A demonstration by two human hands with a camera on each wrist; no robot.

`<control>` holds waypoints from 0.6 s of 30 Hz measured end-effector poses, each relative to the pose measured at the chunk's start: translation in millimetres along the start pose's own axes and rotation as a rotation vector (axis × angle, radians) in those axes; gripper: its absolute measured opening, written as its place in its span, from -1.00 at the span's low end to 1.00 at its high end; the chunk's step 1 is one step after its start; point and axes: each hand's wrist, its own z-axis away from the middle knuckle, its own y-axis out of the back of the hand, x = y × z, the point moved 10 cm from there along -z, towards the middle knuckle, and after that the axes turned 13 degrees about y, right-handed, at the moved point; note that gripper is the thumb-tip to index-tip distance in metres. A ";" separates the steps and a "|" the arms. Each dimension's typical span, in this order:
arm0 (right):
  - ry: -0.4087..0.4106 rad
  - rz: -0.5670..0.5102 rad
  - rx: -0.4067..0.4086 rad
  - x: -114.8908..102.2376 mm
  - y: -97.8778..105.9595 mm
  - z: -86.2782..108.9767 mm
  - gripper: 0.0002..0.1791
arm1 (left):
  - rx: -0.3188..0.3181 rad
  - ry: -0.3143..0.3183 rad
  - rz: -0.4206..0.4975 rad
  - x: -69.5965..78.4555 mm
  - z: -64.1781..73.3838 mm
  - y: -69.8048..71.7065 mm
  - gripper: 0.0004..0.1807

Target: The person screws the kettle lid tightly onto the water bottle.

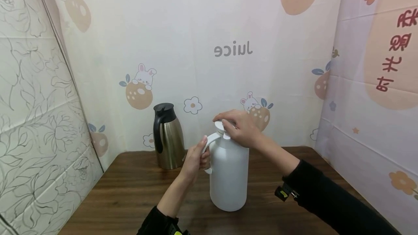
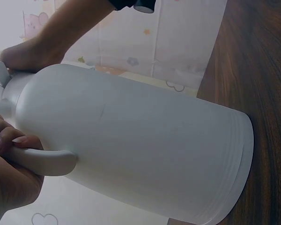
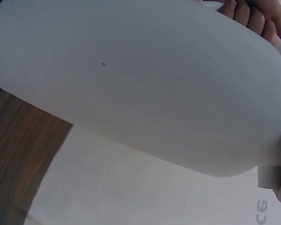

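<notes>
A white thermos jug [image 1: 229, 180] stands upright on the brown wooden table, its side handle turned to the left. My left hand [image 1: 195, 160] grips that handle [image 1: 213, 137], thumb up along its top; in the left wrist view the curled fingers [image 2: 14, 138] wrap round it. Over the top, my right hand [image 1: 243, 128] holds the white lid [image 1: 220, 126], with the thumb on the near side and the other fingers across the far side. In the right wrist view the jug's pale body [image 3: 131, 84] fills most of the picture and the lid is largely hidden.
A steel vacuum jug [image 1: 173, 144] with a black lid and black handle stands behind and to the left on the table [image 1: 130, 191]. Printed cloth [image 1: 196, 21] hangs behind the table and along both sides.
</notes>
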 end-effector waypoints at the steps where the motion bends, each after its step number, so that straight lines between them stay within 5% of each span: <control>1: -0.009 0.014 0.002 -0.3 0.0 -0.1 -0.63 | 0.003 0.002 0.002 -0.4 -0.2 0.3 -0.33; 18: -0.217 0.320 0.003 -12.3 -0.6 -1.2 -0.60 | 0.004 -0.005 0.010 -0.1 -0.2 -0.5 -0.33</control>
